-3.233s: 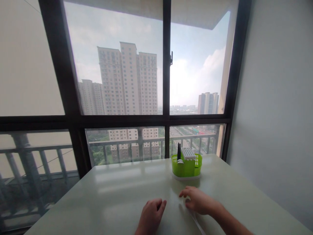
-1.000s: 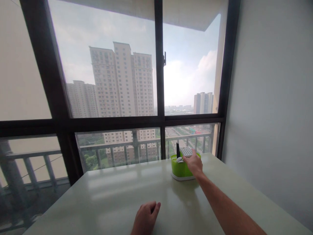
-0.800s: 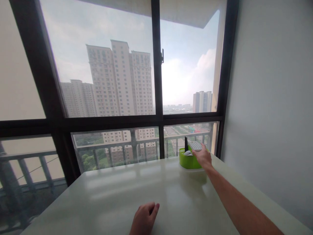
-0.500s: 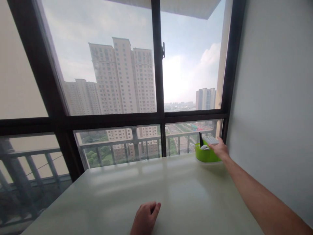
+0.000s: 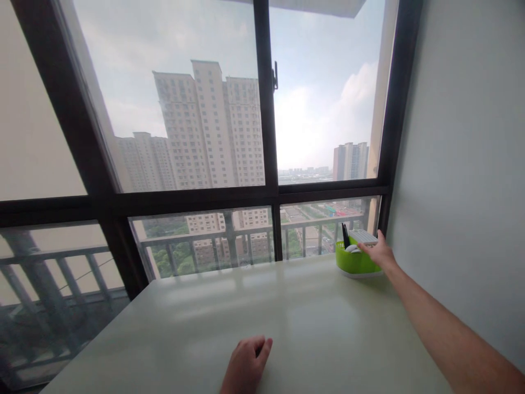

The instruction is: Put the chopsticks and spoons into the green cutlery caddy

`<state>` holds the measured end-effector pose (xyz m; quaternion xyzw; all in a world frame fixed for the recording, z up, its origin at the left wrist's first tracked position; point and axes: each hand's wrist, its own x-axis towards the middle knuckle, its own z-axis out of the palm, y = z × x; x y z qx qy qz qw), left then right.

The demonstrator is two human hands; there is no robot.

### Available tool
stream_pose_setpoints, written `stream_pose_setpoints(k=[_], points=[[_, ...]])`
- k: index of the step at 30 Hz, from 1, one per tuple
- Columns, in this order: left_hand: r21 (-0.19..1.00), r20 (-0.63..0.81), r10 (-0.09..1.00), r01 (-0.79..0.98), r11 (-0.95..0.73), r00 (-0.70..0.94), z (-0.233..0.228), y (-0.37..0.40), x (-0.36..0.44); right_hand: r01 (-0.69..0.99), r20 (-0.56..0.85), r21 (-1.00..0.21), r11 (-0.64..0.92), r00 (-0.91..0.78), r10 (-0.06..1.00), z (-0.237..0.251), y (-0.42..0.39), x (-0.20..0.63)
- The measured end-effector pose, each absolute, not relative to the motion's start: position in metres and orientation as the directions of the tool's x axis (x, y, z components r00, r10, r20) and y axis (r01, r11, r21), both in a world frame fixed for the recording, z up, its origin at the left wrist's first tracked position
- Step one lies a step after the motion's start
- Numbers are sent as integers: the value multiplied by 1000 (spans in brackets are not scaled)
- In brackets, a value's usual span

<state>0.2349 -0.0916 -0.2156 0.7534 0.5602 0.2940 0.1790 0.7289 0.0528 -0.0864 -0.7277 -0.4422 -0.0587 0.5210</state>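
Observation:
Near the far right corner of the table stands a bright green basket (image 5: 356,264) with a white base. Out of it stick a white ribbed panel, perhaps a keyboard (image 5: 364,237), thin black sticks (image 5: 345,235) and a rounded white piece like a computer mouse (image 5: 351,248). My right hand (image 5: 380,251) reaches out to the basket and grips its right side near the rim; the fingertips are partly hidden. Close to me, my left hand (image 5: 248,361) rests on the table, curled into a loose fist with nothing visible in it.
The pale glossy table (image 5: 229,312) runs up to a dark-framed window (image 5: 197,200). A plain wall (image 5: 459,164) bounds the right side. Outside the glass are a railing (image 5: 213,239) and tall buildings (image 5: 209,126).
The view has shifted a little. The basket, with my right hand on it, has come slightly nearer and away from the window. My left hand stays curled in the same spot.

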Motion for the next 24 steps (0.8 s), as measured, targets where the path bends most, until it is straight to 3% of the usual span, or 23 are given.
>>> stream_pose_setpoints(k=[2, 5, 6, 7, 9, 11, 13, 18, 22, 24], points=[[597, 251, 947, 739, -313, 200, -217, -91, 235, 747, 629, -665, -13, 569, 530, -93, 41, 725], [591, 262, 946, 742, -316, 193, -217, -90, 236, 748, 708, -664, 22, 619, 340, -116, 15, 704], [589, 270, 944, 742, -320, 192, -217, -90, 236, 730, 693, -683, 37, 630, 351, -127, 4, 691], [586, 279, 941, 743, -324, 191, -217, -90, 236, 712, 658, -700, 54, 614, 436, -138, -6, 674], [579, 286, 938, 745, -330, 193, -217, -90, 236, 667, 501, -740, 81, 467, 729, -159, -26, 633], [570, 280, 940, 754, -326, 194, -213, -89, 237, 656, 379, -747, 110, 284, 881, -176, -42, 588], [551, 275, 944, 775, -309, 181, -203, -92, 240, 707, 390, -694, 136, 210, 897, -189, -53, 550], [489, 270, 951, 830, -267, 147, -164, -135, 248, 905, 519, -398, 150, 87, 851, -206, -73, 506], [463, 127, 988, 875, -140, 91, -160, -213, 235, 849, 591, -309, 428, -181, 786, -212, -82, 505], [444, 87, 996, 894, -69, 33, -168, -251, 222, 797, 626, -316, 515, -233, 745, -212, -84, 506]])
